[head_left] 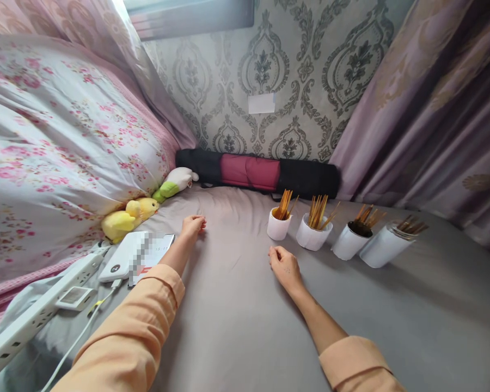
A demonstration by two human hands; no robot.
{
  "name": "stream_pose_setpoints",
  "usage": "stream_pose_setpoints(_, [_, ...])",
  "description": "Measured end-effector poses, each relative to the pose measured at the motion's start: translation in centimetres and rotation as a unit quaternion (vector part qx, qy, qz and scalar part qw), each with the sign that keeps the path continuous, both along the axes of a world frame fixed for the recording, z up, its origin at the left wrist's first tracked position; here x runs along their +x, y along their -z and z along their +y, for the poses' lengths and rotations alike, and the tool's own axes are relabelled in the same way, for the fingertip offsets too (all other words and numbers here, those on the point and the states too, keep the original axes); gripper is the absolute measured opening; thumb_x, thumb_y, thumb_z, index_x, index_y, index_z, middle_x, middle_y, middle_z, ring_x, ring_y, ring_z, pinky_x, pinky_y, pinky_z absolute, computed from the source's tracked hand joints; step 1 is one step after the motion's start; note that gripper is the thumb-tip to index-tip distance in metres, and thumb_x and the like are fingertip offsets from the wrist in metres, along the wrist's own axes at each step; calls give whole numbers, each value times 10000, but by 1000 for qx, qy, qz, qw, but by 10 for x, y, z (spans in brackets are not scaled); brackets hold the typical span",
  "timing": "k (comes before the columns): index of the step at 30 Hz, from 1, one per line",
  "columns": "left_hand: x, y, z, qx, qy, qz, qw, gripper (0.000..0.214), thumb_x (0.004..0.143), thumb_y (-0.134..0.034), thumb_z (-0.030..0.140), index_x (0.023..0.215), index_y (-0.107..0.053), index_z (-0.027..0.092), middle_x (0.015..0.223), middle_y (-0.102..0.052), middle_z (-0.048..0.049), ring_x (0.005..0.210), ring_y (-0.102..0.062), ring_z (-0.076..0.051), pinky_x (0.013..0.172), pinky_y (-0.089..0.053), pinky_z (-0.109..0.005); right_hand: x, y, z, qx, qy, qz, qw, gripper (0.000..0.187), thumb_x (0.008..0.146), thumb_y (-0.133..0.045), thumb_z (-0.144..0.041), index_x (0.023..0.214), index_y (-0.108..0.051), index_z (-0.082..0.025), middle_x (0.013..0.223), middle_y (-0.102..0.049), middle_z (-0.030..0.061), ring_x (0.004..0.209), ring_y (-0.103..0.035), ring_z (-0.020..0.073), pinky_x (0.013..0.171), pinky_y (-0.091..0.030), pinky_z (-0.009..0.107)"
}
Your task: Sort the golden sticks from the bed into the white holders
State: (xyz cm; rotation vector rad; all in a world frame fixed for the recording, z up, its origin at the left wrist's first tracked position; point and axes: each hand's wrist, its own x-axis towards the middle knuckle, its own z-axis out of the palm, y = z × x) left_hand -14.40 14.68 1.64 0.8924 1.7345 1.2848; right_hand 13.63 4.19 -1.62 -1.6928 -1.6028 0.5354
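My left hand (pixel 194 224) rests on the grey sheet with its fingers curled in, and nothing sticks out of it. To the right, my right hand (pixel 285 267) lies loosely closed, also with nothing showing in it. Just beyond it stands a small white cup (pixel 278 227) holding thin brown sticks (pixel 285 202). In a row to its right come a wider white cup (pixel 313 237), a white cup with a dark rim (pixel 346 243) and a taller white container (pixel 386 247). Each of these has similar sticks rising from it. Neither hand touches a cup.
Left of my left arm lie a white power bank (pixel 122 258), a phone (pixel 160 247), a power strip (pixel 75 277) and a charger (pixel 75 298). A yellow plush toy (pixel 130 216) and a green-white one (pixel 176 182) sit behind. A black-and-red bag (pixel 251 171) lies along the wall.
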Motion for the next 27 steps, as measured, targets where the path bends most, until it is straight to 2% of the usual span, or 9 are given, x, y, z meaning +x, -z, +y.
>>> stream_pose_setpoints(5, [-17, 3, 12, -20, 0, 121, 993, 137, 609, -565, 181, 736, -568, 131, 656, -572, -43, 577, -537, -129, 478, -401, -213, 0, 0, 1, -2, -2, 1, 1000, 357, 828, -342, -421, 709, -594, -199, 634, -628, 25, 544, -530, 126, 524, -338, 208])
stream_pose_setpoints(13, [-32, 8, 25, -43, 17, 287, 957, 157, 621, -547, 181, 755, -621, 148, 728, -629, -67, 710, -584, -179, 575, -424, -239, -1, 0, 1, -14, 5, 5, 1000, 360, 822, -349, -429, 701, -596, -198, 614, -620, 23, 531, -523, 121, 515, -331, 206])
stream_pose_setpoints(16, [-34, 9, 28, -52, 31, 323, 945, 165, 635, -546, 194, 768, -632, 150, 750, -641, -69, 711, -589, -175, 586, -423, -235, -1, 0, 1, -14, 4, 8, 1000, 362, 823, -348, -431, 701, -597, -198, 612, -621, 21, 525, -518, 119, 509, -327, 205])
stream_pose_setpoints(21, [-35, 10, 29, -73, 57, 352, 931, 206, 670, -519, 233, 819, -636, 153, 675, -636, -57, 549, -567, -153, 525, -413, -243, -1, 0, 1, -7, 0, 15, 1000, 380, 826, -340, -439, 703, -597, -189, 621, -624, 31, 521, -513, 119, 510, -328, 207])
stream_pose_setpoints(27, [-35, 11, 34, -71, 71, 391, 915, 182, 673, -526, 234, 793, -637, 155, 741, -645, -75, 683, -592, -174, 608, -417, -245, 0, 1, 1, -2, 0, 8, 1000, 384, 829, -340, -448, 696, -593, -192, 590, -602, 21, 517, -503, 116, 508, -323, 203])
